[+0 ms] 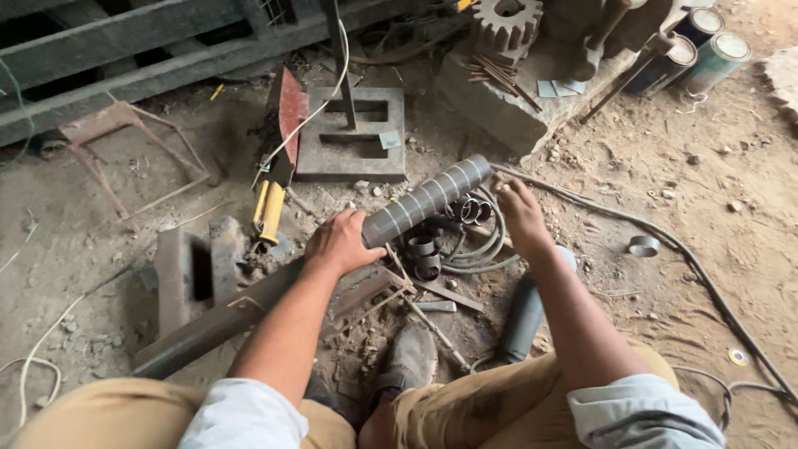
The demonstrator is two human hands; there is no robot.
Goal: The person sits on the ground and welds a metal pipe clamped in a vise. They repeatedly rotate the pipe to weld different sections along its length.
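Nearest the camera, a shoe (409,357) rests on the dirt between the person's knees, below both hands. The left hand (339,241) is wrapped around a long grey pipe (428,199), fingers curled over it and gripping it at about its middle. The pipe runs from low on the left, under that forearm, up and to the right, its marked end sticking out past the hand. The right hand (519,212) is just right of that end, reaching down with fingers bent into a heap of short cut rings (424,254) and coiled cable (478,249); whether it pinches anything I cannot tell. One loose ring (643,245) lies well to the right. Beyond the left hand lie a yellow-handled tool (268,210) and a square metal frame (353,133). Farthest off, past the right hand, sit a gear (507,23) and paint cans (715,50).
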